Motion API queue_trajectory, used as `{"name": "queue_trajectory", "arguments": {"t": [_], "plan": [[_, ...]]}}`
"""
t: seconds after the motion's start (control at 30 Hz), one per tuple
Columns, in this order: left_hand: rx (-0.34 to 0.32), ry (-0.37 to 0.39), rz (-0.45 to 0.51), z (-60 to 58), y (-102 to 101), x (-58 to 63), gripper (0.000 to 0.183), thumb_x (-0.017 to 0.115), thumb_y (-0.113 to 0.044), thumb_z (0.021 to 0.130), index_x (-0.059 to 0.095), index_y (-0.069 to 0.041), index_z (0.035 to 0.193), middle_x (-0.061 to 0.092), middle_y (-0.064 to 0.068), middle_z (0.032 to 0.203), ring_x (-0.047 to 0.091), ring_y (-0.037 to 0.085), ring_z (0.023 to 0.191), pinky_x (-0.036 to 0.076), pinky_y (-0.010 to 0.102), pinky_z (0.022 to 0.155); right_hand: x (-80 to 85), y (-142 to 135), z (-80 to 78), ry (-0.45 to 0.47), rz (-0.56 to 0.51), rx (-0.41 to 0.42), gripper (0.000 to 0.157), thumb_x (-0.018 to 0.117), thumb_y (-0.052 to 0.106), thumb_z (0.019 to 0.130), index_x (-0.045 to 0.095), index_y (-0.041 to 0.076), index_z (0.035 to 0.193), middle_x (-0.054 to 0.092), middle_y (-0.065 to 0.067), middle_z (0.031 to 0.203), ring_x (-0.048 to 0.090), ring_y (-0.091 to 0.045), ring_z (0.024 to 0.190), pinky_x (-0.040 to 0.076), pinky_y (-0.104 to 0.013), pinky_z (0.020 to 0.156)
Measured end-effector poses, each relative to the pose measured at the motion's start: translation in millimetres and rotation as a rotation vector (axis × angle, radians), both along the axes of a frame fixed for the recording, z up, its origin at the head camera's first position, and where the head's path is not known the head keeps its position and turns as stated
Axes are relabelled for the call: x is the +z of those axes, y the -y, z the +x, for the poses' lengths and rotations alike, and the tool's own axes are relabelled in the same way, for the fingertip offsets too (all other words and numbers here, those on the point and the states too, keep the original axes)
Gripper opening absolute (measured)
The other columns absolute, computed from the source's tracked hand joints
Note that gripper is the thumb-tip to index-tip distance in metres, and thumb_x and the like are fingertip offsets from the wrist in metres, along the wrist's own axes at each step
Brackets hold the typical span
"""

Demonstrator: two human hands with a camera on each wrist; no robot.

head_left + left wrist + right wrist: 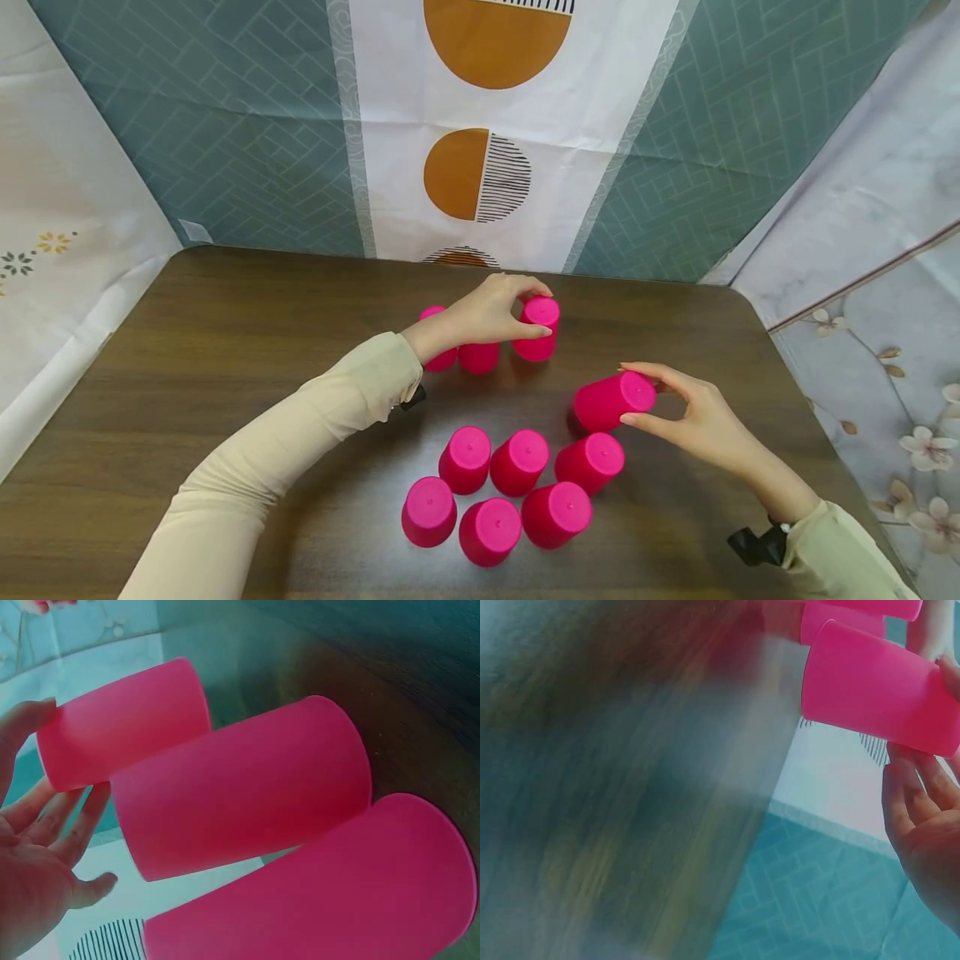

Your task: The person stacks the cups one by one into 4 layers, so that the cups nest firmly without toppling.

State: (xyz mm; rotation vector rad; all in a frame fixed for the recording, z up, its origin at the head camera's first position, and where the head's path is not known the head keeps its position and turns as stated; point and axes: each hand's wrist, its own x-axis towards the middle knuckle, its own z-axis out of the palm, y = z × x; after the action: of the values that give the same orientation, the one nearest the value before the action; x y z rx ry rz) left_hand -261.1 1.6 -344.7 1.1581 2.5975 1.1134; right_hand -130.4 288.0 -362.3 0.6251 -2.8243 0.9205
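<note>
At the back of the table my left hand pinches an upside-down pink cup between thumb and fingers near its closed end. Two more pink cups stand in a row beside it, partly covered by my left hand and wrist; the left wrist view shows the middle cup and the end cup side by side. On the right, my right hand grips another pink cup by its closed end. That cup is tilted with its mouth away from the hand, and in the right wrist view thumb and fingers span the cup.
Several upside-down pink cups stand grouped in front, among them a cup just before the right hand's cup and a cup at the left. The brown wooden table ends at a patterned cloth behind.
</note>
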Motion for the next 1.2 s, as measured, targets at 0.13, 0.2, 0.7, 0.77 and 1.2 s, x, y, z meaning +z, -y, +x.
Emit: {"name": "queue_trajectory", "arguments": {"t": [0.13,0.2,0.7,0.77,1.2], "plan": [[-0.007,-0.012,-0.063,-1.6,1,-2.9,0.045,0.074,-0.029,0.079,0.060,-0.009,0.116,0.065,-0.001,0.105,0.058,0.010,0.095,0.027,0.042,0.107,0.4,-7,7.2,-0.034,-0.020,-0.033,0.065,0.085,0.019,0.067,0.058,0.025,0.125,0.063,0.012,0.114,0.058,0.003,0.097,0.045,-0.011,0.079],[-0.016,-0.013,-0.099,-1.7,2,-4.6,0.046,0.074,-0.030,0.078,0.061,-0.009,0.117,0.065,0.000,0.107,0.059,0.011,0.098,0.018,0.049,0.111,0.5,-10,10.7,-0.037,-0.028,-0.051,0.065,0.085,0.018,0.067,0.058,0.025,0.125,0.064,0.011,0.115,0.059,0.004,0.096,0.044,-0.009,0.079],[-0.046,0.017,-0.131,-0.8,0,-15.1,0.051,0.074,-0.028,0.078,0.059,-0.007,0.122,0.063,0.004,0.115,0.057,0.015,0.104,0.023,0.047,0.110,-2.9,-21,25.3,-0.059,-0.031,-0.108,0.066,0.086,0.013,0.065,0.059,0.023,0.124,0.063,0.015,0.114,0.057,0.008,0.093,0.041,-0.006,0.078],[-0.050,0.019,-0.134,-0.4,0,-15.8,0.051,0.074,-0.028,0.078,0.059,-0.007,0.122,0.063,0.004,0.116,0.057,0.016,0.105,0.025,0.046,0.109,-4.5,-23,27.9,-0.057,-0.039,-0.116,0.067,0.086,0.012,0.064,0.059,0.022,0.124,0.062,0.016,0.114,0.058,0.008,0.093,0.041,-0.006,0.078],[-0.044,0.011,-0.178,-3.8,3,-16.6,0.050,0.075,-0.024,0.078,0.059,-0.007,0.122,0.062,0.005,0.116,0.057,0.016,0.106,0.013,0.054,0.112,-8.2,-31,35.2,-0.095,-0.047,-0.158,0.070,0.087,0.007,0.061,0.060,0.019,0.124,0.061,0.022,0.110,0.058,0.009,0.088,0.040,-0.006,0.074]]}}
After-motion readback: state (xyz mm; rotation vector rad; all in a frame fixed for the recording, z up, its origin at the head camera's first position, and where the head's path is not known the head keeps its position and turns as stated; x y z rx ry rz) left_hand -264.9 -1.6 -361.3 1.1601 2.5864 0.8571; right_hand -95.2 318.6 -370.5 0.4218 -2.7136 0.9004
